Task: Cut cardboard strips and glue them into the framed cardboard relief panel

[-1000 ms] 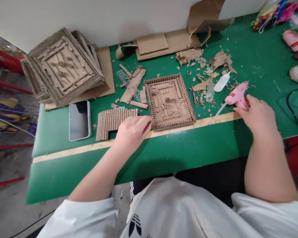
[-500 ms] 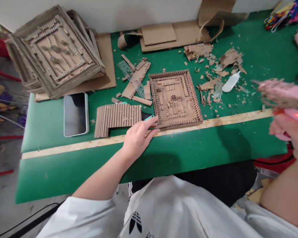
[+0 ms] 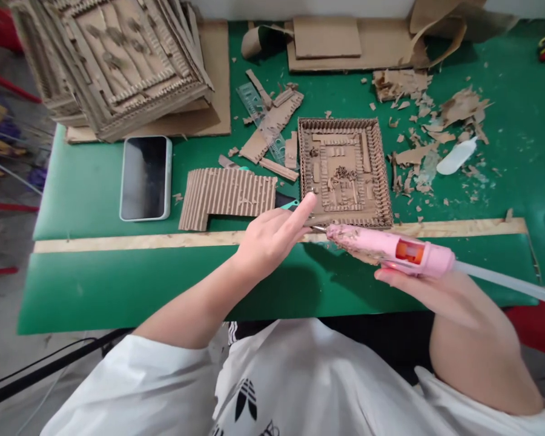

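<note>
A shallow square cardboard tray (image 3: 345, 215) with corrugated walls and raised cardboard strips inside lies before me. My left hand (image 3: 272, 239) grips its front left corner, index finger over the wall and thumb along the front. In my right hand (image 3: 418, 284) is a pink hot glue gun (image 3: 372, 239), a clear glue stick (image 3: 504, 278) trailing from its back. Brown scraps cling to its barrel. The metal nozzle is at the tray's front edge, close to my left thumb; whether it touches cannot be seen. Beside my left hand lies a corrugated cardboard piece (image 3: 229, 194), partly over a cutter (image 3: 288, 203).
Left stand a phone (image 3: 145, 178) and stacked cardboard frames (image 3: 131, 54). A clear ruler (image 3: 258, 118) lies among cardboard strips behind. Torn scraps (image 3: 463, 109) and a white bottle-shaped item (image 3: 456, 156) are at right. A wooden strip (image 3: 140, 242) crosses the green table (image 3: 118, 290).
My right hand has brought the glue gun from the far right to the tray's front left corner. My left hand stays at that corner, its index finger now raised more. The view has shifted.
</note>
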A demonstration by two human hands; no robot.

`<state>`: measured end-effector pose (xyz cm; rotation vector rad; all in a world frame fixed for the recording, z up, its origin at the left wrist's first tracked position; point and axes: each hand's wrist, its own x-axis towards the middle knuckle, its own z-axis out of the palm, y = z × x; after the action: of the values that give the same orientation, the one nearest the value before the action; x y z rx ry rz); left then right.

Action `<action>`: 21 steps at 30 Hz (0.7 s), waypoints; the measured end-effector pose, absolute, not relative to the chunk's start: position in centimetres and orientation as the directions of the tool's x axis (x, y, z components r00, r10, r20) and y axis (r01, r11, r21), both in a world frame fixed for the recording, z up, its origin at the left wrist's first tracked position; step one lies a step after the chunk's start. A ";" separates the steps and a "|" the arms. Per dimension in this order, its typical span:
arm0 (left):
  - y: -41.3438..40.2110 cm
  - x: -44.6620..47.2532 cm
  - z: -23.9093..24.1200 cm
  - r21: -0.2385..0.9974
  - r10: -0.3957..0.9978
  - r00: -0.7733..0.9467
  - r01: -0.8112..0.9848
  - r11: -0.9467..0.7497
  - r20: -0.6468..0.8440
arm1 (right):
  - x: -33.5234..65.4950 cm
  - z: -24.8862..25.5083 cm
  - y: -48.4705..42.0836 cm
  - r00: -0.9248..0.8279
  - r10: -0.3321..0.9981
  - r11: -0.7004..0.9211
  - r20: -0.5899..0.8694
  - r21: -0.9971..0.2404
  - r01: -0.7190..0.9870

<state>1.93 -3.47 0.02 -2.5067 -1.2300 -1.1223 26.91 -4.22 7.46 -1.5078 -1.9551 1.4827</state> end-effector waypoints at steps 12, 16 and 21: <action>-3.4 2.0 0.1 0.132 0.594 0.405 0.740 -0.660 0.695 | 27.3 5.1 -4.1 -0.425 0.775 -0.132 -0.468 -0.777 0.615; -3.5 1.9 0.0 0.130 0.602 0.411 0.744 -0.655 0.684 | 27.4 4.6 -4.3 -0.393 0.782 -0.145 -0.484 -0.754 0.641; -3.4 1.9 0.1 0.109 0.594 0.424 0.746 -0.657 0.683 | 27.4 4.5 -4.3 -0.353 0.800 -0.157 -0.485 -0.738 0.657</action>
<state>1.91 -3.43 0.14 -2.4661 -1.1789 -1.0529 27.37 -4.32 4.50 -1.6977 -1.9413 1.5344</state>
